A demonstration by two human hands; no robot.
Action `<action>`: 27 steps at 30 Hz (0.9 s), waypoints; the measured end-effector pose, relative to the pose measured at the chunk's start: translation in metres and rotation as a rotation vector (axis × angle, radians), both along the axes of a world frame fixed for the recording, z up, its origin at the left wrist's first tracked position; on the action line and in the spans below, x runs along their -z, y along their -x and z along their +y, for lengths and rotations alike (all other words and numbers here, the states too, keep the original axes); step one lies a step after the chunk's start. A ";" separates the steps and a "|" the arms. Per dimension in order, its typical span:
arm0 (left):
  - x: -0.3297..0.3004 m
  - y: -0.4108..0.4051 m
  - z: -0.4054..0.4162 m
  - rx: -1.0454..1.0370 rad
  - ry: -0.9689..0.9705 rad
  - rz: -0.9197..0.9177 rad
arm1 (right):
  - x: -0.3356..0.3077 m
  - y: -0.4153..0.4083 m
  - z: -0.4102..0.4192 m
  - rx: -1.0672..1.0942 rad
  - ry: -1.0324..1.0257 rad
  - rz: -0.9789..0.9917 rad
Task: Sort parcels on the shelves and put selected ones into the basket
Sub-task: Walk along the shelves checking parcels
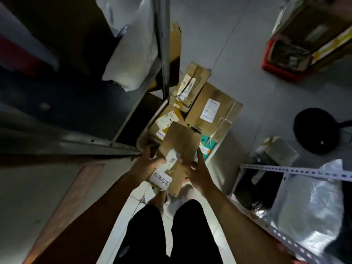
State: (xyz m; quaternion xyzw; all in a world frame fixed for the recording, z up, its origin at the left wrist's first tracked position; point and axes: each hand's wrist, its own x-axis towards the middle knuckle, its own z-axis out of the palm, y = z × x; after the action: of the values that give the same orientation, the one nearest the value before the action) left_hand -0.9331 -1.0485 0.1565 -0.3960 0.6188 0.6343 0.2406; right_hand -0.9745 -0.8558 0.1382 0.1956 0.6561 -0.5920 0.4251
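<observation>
Gripping a brown parcel (179, 149), left hand (147, 162) and right hand (198, 172), above box-strewn grey floor (228, 44) between shelves (289, 170).

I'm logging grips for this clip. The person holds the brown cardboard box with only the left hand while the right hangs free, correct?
Not quite. In the head view both hands hold the cardboard box: the left hand grips its left side and the right hand its right side.

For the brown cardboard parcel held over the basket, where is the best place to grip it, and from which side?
By its two long side edges, one hand from each side, as now: the left hand and right hand clasp the cardboard parcel near its closer end. It is flat and oblong, with its labelled face up, so side grips keep the labels readable.
</observation>
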 end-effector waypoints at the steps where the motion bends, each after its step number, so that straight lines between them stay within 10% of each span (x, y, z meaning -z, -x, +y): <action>1: 0.012 0.013 -0.004 -0.015 -0.018 -0.007 | 0.016 0.007 -0.008 0.004 -0.017 0.003; 12: 0.268 0.134 -0.076 0.032 0.223 0.085 | 0.265 0.097 -0.101 -0.054 -0.102 0.182; 19: 0.331 0.132 -0.084 0.137 0.394 0.145 | 0.257 0.095 -0.085 -0.261 -0.213 0.160; 27: 0.130 0.056 -0.029 0.167 0.466 0.203 | 0.089 0.059 -0.040 -0.536 -0.367 0.081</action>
State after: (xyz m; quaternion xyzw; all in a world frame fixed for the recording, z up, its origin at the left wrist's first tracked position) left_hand -0.9893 -1.0779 0.0268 -0.3226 0.7997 0.4891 0.1311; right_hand -1.0332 -0.8954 0.0493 0.0655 0.7964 -0.3382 0.4971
